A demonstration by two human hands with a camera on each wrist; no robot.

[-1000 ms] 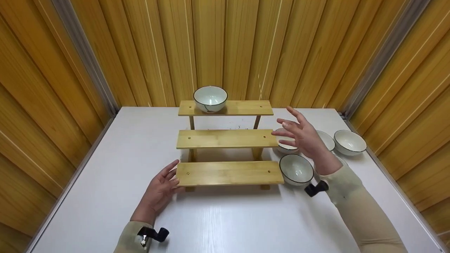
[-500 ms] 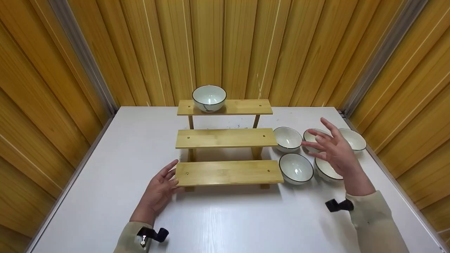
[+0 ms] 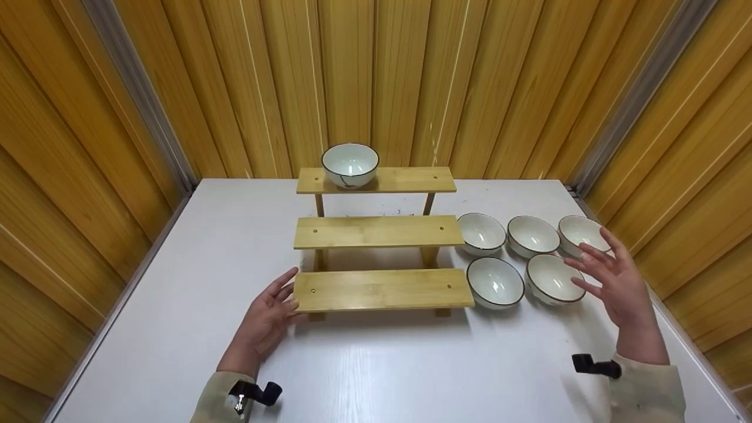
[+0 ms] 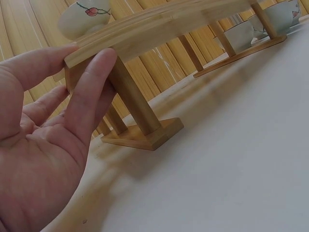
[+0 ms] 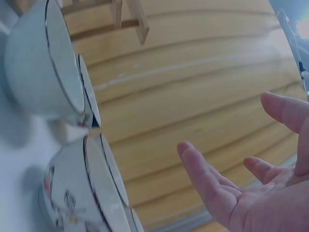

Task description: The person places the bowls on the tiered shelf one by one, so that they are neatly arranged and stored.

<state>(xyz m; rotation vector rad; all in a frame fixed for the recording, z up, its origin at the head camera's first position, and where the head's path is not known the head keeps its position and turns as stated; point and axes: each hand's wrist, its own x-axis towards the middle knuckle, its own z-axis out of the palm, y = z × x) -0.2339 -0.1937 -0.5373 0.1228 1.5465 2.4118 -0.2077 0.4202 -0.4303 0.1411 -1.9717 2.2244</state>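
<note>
A three-tier wooden display stand (image 3: 382, 291) stands on the white table. My left hand (image 3: 265, 323) grips the left end of its lowest board, and in the left wrist view the fingers (image 4: 89, 87) lie around the board's corner beside a leg. One white bowl with a dark rim (image 3: 351, 166) sits on the top board, left of its middle. My right hand (image 3: 620, 285) holds nothing; its spread fingers hover at the right of the front right bowl (image 3: 555, 279). In the right wrist view, that hand (image 5: 256, 188) is apart from the flower-patterned bowl (image 5: 72, 193).
To the stand's right several bowls stand upright in two rows, among them a front bowl (image 3: 495, 283), a back-left bowl (image 3: 480, 233), a back-middle bowl (image 3: 533, 236) and a back-right bowl (image 3: 578, 235). Wood-panelled walls (image 3: 376, 88) enclose the table (image 3: 376, 370).
My right hand has moved right and toward me, from beside the stand's middle board to the rightmost bowls, uncovering the others. My left hand has stayed at the lowest board.
</note>
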